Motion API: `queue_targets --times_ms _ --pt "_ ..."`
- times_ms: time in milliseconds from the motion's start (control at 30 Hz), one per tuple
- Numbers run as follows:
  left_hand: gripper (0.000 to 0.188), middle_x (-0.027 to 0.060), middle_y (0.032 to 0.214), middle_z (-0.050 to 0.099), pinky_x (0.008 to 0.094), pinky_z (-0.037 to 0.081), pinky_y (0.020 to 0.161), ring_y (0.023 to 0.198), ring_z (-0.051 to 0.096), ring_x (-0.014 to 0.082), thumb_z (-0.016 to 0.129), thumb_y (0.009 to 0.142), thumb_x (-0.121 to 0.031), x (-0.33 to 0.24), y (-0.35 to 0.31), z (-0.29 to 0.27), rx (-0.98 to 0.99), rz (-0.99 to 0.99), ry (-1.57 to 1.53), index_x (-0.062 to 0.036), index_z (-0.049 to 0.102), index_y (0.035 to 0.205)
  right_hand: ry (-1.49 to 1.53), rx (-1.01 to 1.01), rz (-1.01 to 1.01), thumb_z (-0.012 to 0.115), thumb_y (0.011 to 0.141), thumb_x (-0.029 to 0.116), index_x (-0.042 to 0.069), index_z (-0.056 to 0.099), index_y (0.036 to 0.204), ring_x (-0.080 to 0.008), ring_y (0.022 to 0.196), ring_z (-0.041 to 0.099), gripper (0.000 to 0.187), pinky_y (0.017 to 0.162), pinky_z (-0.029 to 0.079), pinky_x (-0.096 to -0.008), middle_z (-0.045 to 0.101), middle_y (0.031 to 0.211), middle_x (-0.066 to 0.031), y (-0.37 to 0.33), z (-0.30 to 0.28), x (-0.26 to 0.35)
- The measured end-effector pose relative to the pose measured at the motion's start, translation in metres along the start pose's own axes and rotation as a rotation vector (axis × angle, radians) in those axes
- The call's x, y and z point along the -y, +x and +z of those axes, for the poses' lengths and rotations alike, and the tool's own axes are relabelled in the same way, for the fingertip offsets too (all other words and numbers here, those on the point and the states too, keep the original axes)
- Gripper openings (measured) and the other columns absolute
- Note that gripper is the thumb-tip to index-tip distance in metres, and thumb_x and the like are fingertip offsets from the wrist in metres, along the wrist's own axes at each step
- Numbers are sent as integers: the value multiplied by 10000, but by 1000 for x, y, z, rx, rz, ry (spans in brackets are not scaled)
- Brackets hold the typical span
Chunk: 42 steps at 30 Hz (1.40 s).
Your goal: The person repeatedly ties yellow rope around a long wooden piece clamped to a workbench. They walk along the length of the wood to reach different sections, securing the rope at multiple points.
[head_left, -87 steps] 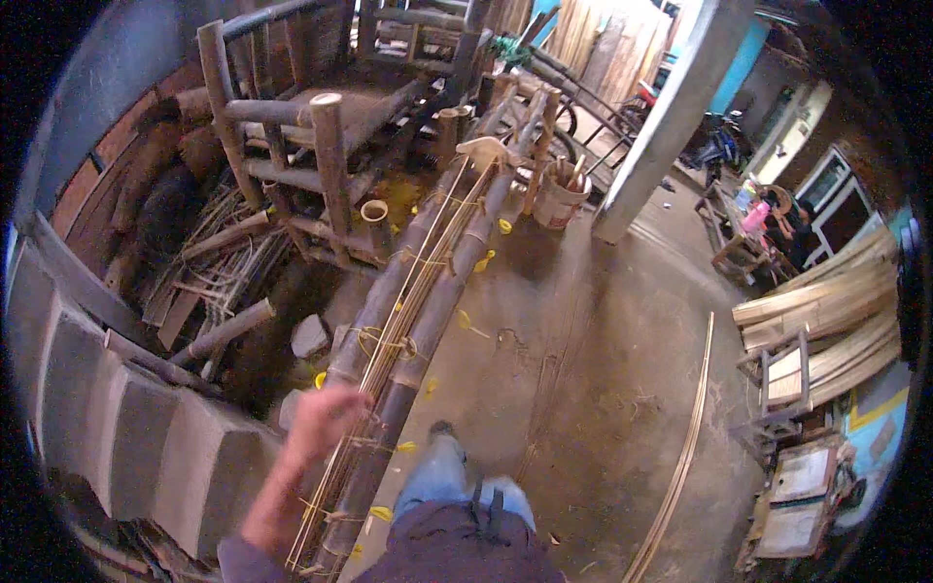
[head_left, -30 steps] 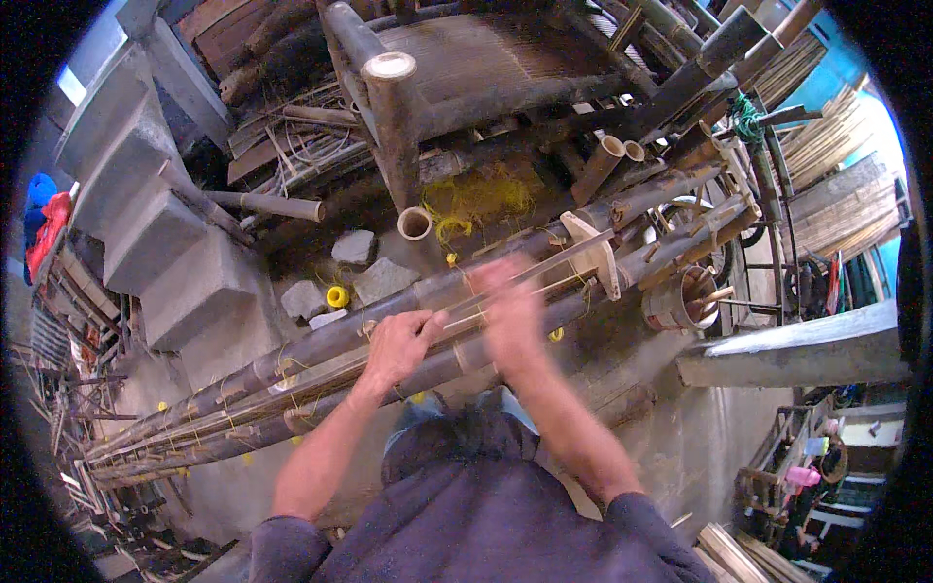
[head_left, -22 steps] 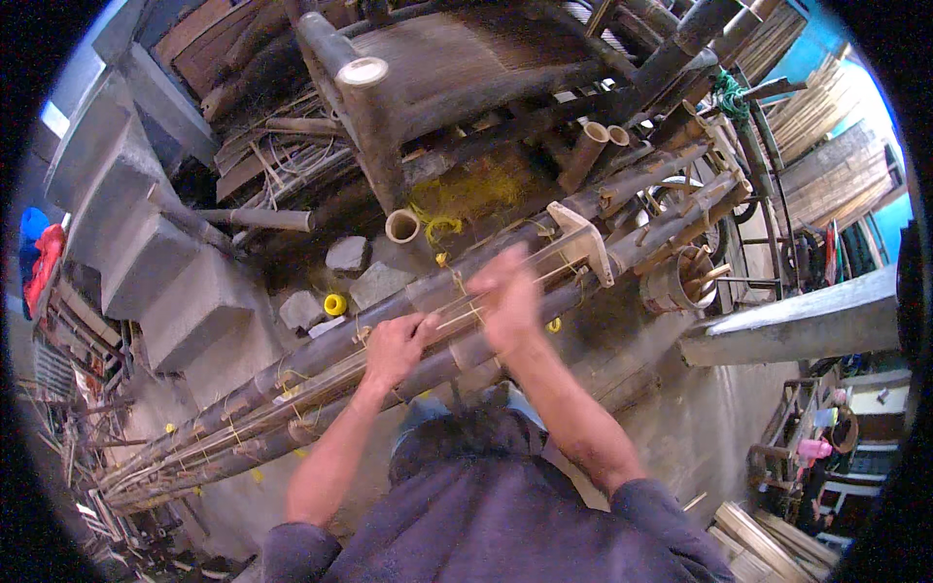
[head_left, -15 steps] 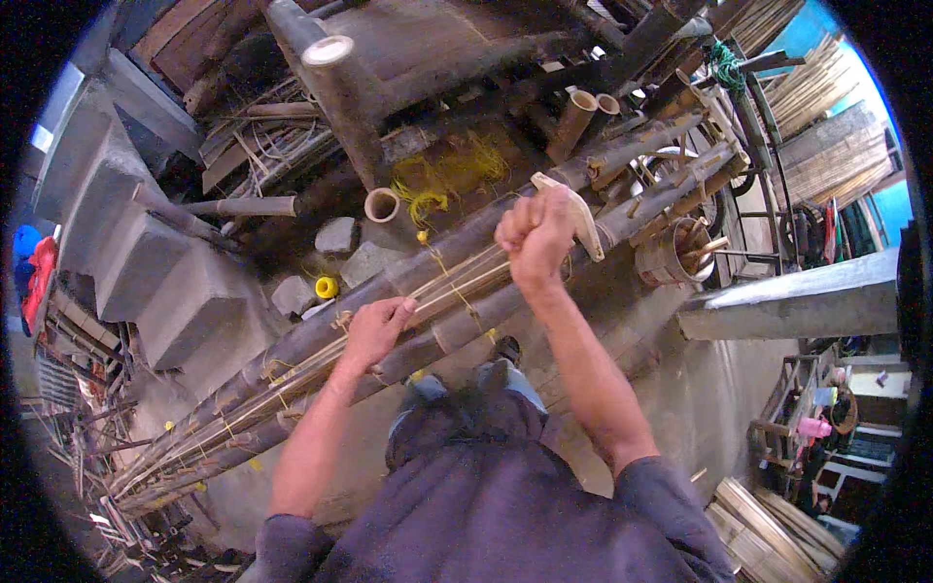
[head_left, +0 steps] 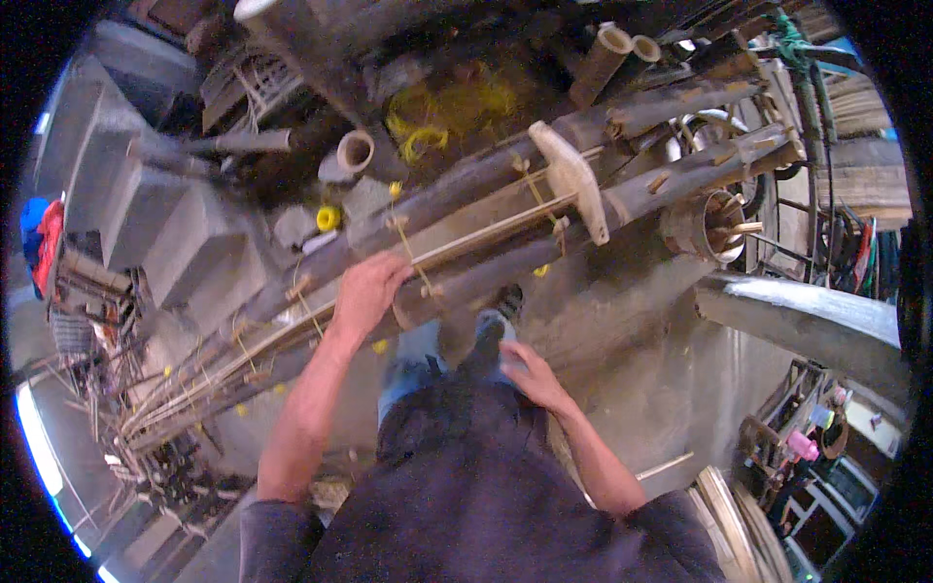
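A frame of two dark bamboo poles (head_left: 466,282) runs from the lower left to the upper right. Between them stretch long thin pale strips (head_left: 505,219), crossed by yellow cords (head_left: 398,225). My left hand (head_left: 367,290) is closed around the strips near the middle of the frame; its fingertips are partly hidden. Across the strips' right end lies a flat pale wooden bar (head_left: 573,180), slightly curved, with no hand on it. Close to my jeans, below the near pole, my right hand (head_left: 530,374) has its fingers apart and nothing in them.
Concrete steps (head_left: 194,228) rise at the left. Beyond the frame are a yellow roll (head_left: 328,218), a tangle of yellow cord (head_left: 437,117) and a hollow bamboo end (head_left: 356,151). A bucket of wooden pieces (head_left: 705,228) stands at the right, near a concrete ledge (head_left: 807,316).
My right hand has let go of the wooden bar and come down beside my leg. My left hand stays at the strips. The whole view has shifted a little.
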<state>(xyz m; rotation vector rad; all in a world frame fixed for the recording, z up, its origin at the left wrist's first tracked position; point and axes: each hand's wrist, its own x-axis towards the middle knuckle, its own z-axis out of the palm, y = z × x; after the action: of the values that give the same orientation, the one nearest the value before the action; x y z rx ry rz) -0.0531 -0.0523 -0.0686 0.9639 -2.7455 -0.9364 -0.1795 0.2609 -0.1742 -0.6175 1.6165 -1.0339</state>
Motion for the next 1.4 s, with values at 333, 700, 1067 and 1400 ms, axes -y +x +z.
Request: queue_targets --times_ms 333,700,1067,1400 --pt "144 77 796 654 419 501 693 751 635 313 653 840 -246 -17 -3 29 -316 -107 96 -116 664 901 -918 389 -483 641 809 164 105 685 1030 -347 919 650 232 783 533 -412 669 989 -139 59 -35 298" --pt "150 116 828 674 435 492 745 806 637 321 639 856 -203 -17 0 35 -349 3 3 -96 697 943 -932 444 -61 532 950 241 -3 559 1089 -267 782 616 282 741 500 -384 603 867 -94 260 54 319" --pt "291 20 735 643 312 469 670 704 609 154 522 972 -285 -34 30 -16 -225 -287 -905 -43 657 884 -809 475 -612 536 867 144 71 577 989 -379 674 645 148 600 520 -473 635 704 -169 100 74 151" --pt "560 151 829 686 399 509 582 675 662 291 445 936 -549 100 173 23 120 -52 168 -46 679 859 -437 -30 -552 614 713 72 88 649 951 -303 923 620 241 829 490 -418 657 954 -120 51 21 163"
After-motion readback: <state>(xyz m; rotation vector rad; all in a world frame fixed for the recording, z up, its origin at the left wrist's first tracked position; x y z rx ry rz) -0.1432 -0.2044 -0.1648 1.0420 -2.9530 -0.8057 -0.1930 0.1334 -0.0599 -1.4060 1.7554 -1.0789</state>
